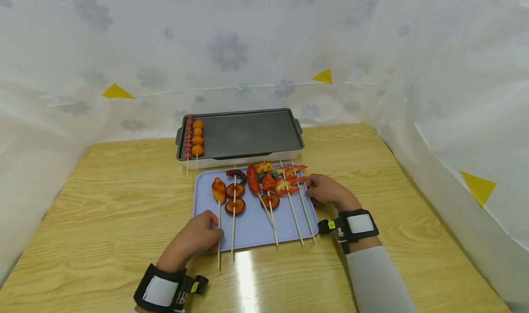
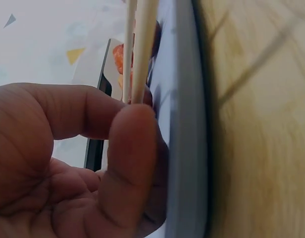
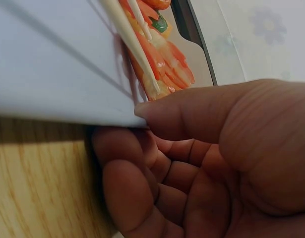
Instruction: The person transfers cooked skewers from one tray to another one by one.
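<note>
Left hand (image 1: 197, 237) pinching thin wooden skewer (image 1: 219, 239) of orange toy food at front-left of flat lilac plastic tray (image 1: 252, 225) on wooden desk (image 1: 103, 198). Right hand (image 1: 326, 191) curled round tray's right edge beside prawn skewers (image 1: 291, 184). Likely light, stiff, slippery; best gripped by edges.

The left hand (image 1: 197, 237) covers the near left corner of the blue tray (image 1: 252, 225), and the right hand's (image 1: 326, 191) fingertips are tucked out of sight beneath its right edge.

lavender tray (image 1: 252, 228) | flat on wooden table, before the griddle | carries food skewers (image 1: 233, 205) (sticks toward viewer)
</note>
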`<state>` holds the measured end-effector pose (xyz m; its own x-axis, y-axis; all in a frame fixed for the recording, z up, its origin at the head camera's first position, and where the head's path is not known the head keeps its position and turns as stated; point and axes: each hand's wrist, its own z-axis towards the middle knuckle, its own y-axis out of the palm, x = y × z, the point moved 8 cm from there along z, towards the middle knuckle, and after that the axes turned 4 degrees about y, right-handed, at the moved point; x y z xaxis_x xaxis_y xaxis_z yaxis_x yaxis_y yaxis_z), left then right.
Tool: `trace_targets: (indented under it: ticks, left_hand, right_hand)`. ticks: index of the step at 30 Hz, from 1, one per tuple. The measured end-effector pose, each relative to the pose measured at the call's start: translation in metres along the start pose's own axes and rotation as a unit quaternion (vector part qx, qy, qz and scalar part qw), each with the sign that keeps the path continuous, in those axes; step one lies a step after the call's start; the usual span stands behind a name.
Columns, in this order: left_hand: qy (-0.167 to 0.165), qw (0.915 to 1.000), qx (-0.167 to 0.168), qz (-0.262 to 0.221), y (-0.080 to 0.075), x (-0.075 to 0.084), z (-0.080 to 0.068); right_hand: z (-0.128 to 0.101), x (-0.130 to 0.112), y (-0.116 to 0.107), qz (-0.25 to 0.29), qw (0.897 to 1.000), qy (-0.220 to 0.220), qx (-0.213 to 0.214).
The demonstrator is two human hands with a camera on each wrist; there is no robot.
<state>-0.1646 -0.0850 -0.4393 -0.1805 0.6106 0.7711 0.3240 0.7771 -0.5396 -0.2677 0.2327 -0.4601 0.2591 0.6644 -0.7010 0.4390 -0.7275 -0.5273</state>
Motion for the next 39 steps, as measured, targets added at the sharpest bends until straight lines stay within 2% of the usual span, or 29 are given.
trace_targets:
  ticks: [6, 11, 13, 16, 18, 20, 22, 24, 27, 29, 31, 33, 39]
  left_hand:
    - [0.018, 0.9980, 0.015, 0.058, -0.007, 0.002, -0.001]
    - [0.043, 0.9904, 0.061, 0.116, -0.027, 0.013, -0.002]
    - [0.054, 0.9876, 0.084, 0.121, -0.036, 0.019, -0.003]
    - [0.089, 0.9786, 0.127, 0.135, -0.050, 0.031, -0.003]
    - [0.118, 0.9689, 0.152, 0.156, -0.057, 0.041, -0.002]
    - [0.156, 0.9552, 0.173, 0.182, -0.061, 0.051, -0.001]
    - [0.205, 0.9366, 0.191, 0.210, -0.064, 0.061, 0.001]
    - [0.264, 0.9121, 0.211, 0.233, -0.067, 0.073, 0.002]
    - [0.339, 0.8683, 0.247, 0.265, -0.073, 0.087, 0.002]
    - [0.367, 0.8446, 0.264, 0.287, -0.076, 0.092, 0.004]
    - [0.370, 0.8330, 0.273, 0.308, -0.079, 0.094, 0.007]
    - [0.358, 0.8324, 0.270, 0.325, -0.081, 0.094, 0.011]
    - [0.297, 0.8512, 0.234, 0.364, -0.086, 0.087, 0.027]
  right_hand:
    - [0.001, 0.001, 0.000, 0.000, 1.000, -0.004, 0.001]
    - [0.000, 0.001, -0.001, 0.002, 1.000, -0.003, 0.002]
    - [0.000, 0.001, -0.001, 0.000, 1.000, -0.004, 0.003]
    - [0.002, 0.000, 0.001, -0.004, 1.000, -0.007, 0.002]
    - [0.002, 0.000, 0.002, -0.008, 1.000, -0.007, 0.001]
    - [0.002, 0.000, 0.003, -0.010, 1.000, -0.006, 0.000]
    - [0.002, 0.001, 0.002, -0.009, 1.000, -0.003, 0.001]
    - [0.002, 0.000, 0.000, -0.006, 1.000, -0.002, 0.005]
    - [0.002, -0.002, -0.004, -0.007, 1.000, -0.007, 0.008]
    - [0.003, -0.003, -0.004, -0.008, 1.000, -0.012, 0.006]
    - [0.003, -0.003, -0.003, -0.010, 1.000, -0.014, 0.003]
    - [0.003, -0.001, -0.001, -0.008, 1.000, -0.013, 0.000]
    - [0.002, 0.001, -0.001, -0.006, 1.000, -0.006, 0.002]
